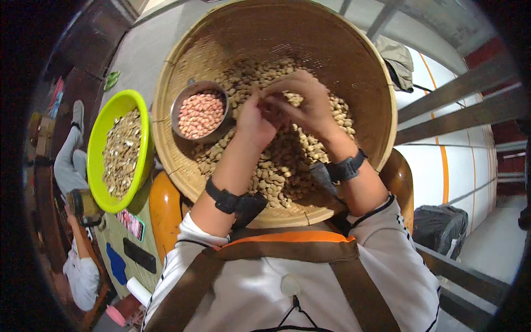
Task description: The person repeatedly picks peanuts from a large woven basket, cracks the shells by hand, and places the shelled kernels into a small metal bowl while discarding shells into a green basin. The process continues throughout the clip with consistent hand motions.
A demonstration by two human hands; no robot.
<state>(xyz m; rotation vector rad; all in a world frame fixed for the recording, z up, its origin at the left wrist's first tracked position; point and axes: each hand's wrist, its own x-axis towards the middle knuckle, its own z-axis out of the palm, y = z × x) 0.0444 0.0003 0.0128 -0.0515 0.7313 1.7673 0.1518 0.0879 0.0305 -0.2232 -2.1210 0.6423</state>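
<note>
My left hand (pixel 258 120) and my right hand (pixel 311 104) meet above a large round woven basket (pixel 354 55), which holds many unshelled peanuts (pixel 274 177). The fingers of both are bent inward and nearly touching, somewhat blurred; whatever sits between them is hidden. Inside the basket, left of my left hand, a metal bowl (pixel 176 117) stands on the peanuts, filled with pink shelled peanut kernels (pixel 200 115). To the left of the basket is a lime-green basin (pixel 145 119) full of broken peanut shells (pixel 121 155).
On a table at lower left lie a dark phone (pixel 139 254), a blue flat item (pixel 116 263) and a white roll (pixel 138 290). A seated person (pixel 83 271) at far left has a hand by a dark jar (pixel 87 207). Wooden rails (pixel 459 116) and a black bag (pixel 440 228) are at right.
</note>
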